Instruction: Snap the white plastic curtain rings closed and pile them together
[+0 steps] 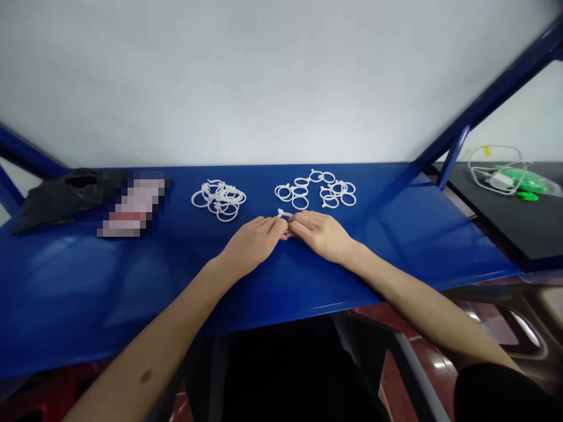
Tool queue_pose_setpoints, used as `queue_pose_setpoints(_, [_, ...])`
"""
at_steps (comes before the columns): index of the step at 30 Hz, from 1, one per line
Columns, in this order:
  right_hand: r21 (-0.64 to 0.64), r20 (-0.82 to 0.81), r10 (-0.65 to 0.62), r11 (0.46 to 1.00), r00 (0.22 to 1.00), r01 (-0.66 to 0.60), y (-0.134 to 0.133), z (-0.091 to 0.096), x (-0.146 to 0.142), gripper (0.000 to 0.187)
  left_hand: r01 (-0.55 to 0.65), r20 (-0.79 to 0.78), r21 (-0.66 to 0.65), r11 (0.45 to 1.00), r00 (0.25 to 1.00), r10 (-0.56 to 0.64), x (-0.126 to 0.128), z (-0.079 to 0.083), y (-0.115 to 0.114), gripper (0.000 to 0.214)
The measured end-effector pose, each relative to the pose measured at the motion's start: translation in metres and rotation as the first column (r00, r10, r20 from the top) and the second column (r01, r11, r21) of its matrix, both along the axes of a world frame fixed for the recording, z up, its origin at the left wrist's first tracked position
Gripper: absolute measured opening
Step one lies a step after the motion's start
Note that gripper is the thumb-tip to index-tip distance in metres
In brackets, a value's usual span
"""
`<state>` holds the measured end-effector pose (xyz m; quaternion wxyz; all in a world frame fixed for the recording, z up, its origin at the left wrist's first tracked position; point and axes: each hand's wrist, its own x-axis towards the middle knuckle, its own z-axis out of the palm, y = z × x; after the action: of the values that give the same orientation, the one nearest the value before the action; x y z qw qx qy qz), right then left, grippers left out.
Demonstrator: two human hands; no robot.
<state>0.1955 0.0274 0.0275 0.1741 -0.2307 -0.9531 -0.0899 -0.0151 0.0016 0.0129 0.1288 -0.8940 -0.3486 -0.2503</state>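
Things look partway through, at a guess: one white ring [287,214] is being worked on with both hands, and plenty more are lying around on the blue worktop [132,293]. A tangled heap of white rings [225,196] is piled over to the left, and a looser spread of white rings [300,196] is laid out beyond the hands, a bit to the right, split into two bunches. Which lot has been dealt with and which is left can't really be told from this view, and no proper count can be given with all that overlap. The one in hand hasn't been put down, so it's probably not finished with.

As for where it sits: it's pinched right between the two hands, with a little knob and a bit of the band poking out on the far side. The rest is hidden by the fingers. The left hand [257,237] is closed narrow on it, and the right hand [323,234] is curled in just as tight, the fingertips pretty much meeting. The looser spread can be found near, just past the right hand; the heap is set beyond the left hand, off to its left.
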Motion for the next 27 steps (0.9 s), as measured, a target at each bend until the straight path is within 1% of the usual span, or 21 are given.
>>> queue_pose_setpoints(3, [0.004, 0.001, 0.005, 1.0, 1.0, -0.005, 0.0, 0.0, -0.001, 0.036, -0.038, 0.007, 0.001, 0.999, 0.999, 0.038, 0.001, 0.002, -0.001, 0.026])
queue_pose_setpoints(8, [0.02, 0.013, 0.002, 1.0, 1.0, -0.002, 0.0, 0.0, -0.005, 0.034, -0.114, -0.026, 0.087, 0.99, 0.993, 0.117, 0.002, 0.004, -0.001, 0.027])
queue_pose_setpoints(13, [0.113, 0.046, -0.089, 0.99, 0.995, 0.083, -0.003, 0.0, -0.009, 0.035, -0.154, -0.045, 0.177, 0.972, 0.985, 0.164, 0.006, 0.005, -0.003, 0.029])
queue_pose_setpoints(17, [0.15, 0.036, -0.155, 0.978, 0.987, 0.148, -0.008, -0.002, -0.013, 0.041, -0.18, -0.085, 0.173, 0.968, 0.977, 0.197, 0.012, 0.004, -0.004, 0.029])
queue_pose_setpoints(19, [0.144, 0.034, -0.194, 0.972, 0.98, 0.187, -0.01, -0.004, -0.015, 0.044, -0.205, -0.111, 0.168, 0.964, 0.968, 0.225, 0.013, 0.001, -0.004, 0.03])
queue_pose_setpoints(21, [0.123, 0.044, -0.211, 0.971, 0.976, 0.204, -0.009, -0.007, -0.015, 0.043, -0.205, -0.126, 0.144, 0.968, 0.967, 0.224, 0.013, -0.003, -0.003, 0.03])
queue_pose_setpoints(22, [0.107, 0.049, -0.198, 0.976, 0.979, 0.192, -0.008, -0.008, -0.014, 0.042, -0.195, -0.125, 0.122, 0.973, 0.97, 0.209, 0.013, -0.005, -0.002, 0.029])
queue_pose_setpoints(24, [0.062, 0.032, -0.129, 0.99, 0.991, 0.127, -0.004, -0.009, -0.011, 0.036, -0.175, -0.097, 0.067, 0.982, 0.979, 0.181, 0.009, -0.008, 0.001, 0.027])
queue_pose_setpoints(26, [0.013, -0.04, -0.056, 0.998, 0.998, 0.057, 0.0, -0.008, -0.006, 0.03, -0.169, -0.031, 0.013, 0.986, 0.985, 0.169, 0.003, -0.009, 0.005, 0.023])
queue_pose_setpoints(27, [-0.013, -0.088, -0.043, 0.999, 0.995, 0.042, 0.002, -0.006, -0.004, 0.029, -0.174, 0.008, -0.008, 0.985, 0.985, 0.174, -0.002, -0.009, 0.008, 0.021])
